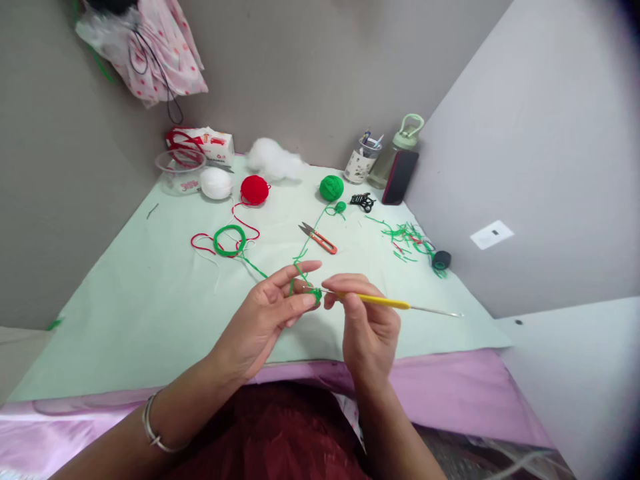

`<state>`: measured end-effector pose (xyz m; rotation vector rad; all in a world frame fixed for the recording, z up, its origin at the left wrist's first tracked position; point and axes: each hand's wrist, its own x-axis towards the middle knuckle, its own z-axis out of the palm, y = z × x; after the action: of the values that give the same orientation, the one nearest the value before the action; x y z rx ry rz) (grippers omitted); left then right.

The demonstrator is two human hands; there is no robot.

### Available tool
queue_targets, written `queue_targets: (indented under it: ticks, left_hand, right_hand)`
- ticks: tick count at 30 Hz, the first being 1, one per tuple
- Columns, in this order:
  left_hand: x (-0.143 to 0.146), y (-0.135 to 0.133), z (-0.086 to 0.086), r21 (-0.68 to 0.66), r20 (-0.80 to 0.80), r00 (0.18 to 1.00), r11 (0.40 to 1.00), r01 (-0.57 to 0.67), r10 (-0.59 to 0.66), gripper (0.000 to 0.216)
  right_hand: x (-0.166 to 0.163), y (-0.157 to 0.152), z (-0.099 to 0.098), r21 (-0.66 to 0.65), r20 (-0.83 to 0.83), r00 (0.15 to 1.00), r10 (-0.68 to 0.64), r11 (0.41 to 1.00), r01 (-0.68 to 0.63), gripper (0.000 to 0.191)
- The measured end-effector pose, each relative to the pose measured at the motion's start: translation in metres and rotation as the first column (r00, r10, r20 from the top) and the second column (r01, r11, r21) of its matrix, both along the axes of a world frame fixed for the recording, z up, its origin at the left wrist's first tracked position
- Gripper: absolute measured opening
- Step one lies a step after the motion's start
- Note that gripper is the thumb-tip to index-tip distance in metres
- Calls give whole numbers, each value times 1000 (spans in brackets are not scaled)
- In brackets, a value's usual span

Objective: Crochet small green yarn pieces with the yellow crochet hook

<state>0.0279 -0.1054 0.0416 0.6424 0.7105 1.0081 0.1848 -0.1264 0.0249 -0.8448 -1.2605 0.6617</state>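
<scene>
My left hand point(270, 310) pinches a small green crochet piece point(315, 294) between thumb and fingers, with green yarn point(300, 257) looped over the raised forefinger. My right hand point(363, 320) grips a yellow-handled crochet hook point(387, 302), its metal tip at the green piece. The yarn strand runs back across the pale green table cover point(150, 307) to a green yarn ball point(331, 187). Both hands hover just above the table's near edge.
Orange thread snips point(320, 239) lie mid-table. A red yarn ball point(255, 189), white yarn ball point(216, 183), green yarn ring point(229, 240), white stuffing point(273, 159), plastic bowl point(180, 170), pen cup point(361, 160), bottle point(400, 150), phone point(400, 177) and yarn scraps point(407, 237) sit farther back. Walls enclose three sides.
</scene>
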Motion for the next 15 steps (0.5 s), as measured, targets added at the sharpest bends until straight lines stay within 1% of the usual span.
queue_targets:
  ticks: [1,3,5,7,8,9,10,12,14,15]
  left_hand:
    - [1,-2,0,24,-32,999,1000,-8,9,44]
    - [5,-4,0,66,-79,996,997,-47,52,43]
    - [7,-6,-1,78,-87,992,993,-85,91,46]
    - [7,-5,-3,21,-45,997,998,-61,62,47]
    - [6,-3,-5,-27,-3,1000,999,-23,23,47]
    - [5,-2,-6,-74,44,999,997,19,-16,46]
    - [4,0,-7,-111,88,995,992,57,-48,44]
    - [0,3,-8,-133,135,989,988,77,-59,39]
    - [-1,4,-8,-87,108,994,996,25,-15,37]
    - [-1,4,-7,-51,72,997,999,-1,4,38]
  right_hand:
    - [-1,0,0,1,25,1000,1,1000,-1,20]
    - [-3,-1,-1,24,113,993,-37,999,34,22]
    - [-4,-4,-4,108,252,958,-135,988,110,26]
    - [-3,-8,-7,239,395,885,-245,958,158,32]
    - [-2,-8,-8,282,434,859,-271,947,156,35]
    - [0,-9,-9,291,439,856,-274,944,153,36]
    - [2,-8,-9,261,404,880,-252,953,153,35]
    - [5,-6,-7,127,234,958,-164,982,138,29]
    - [6,-2,-5,-11,36,997,-65,998,66,24]
    - [6,-1,-5,-49,-26,1000,-16,999,15,22]
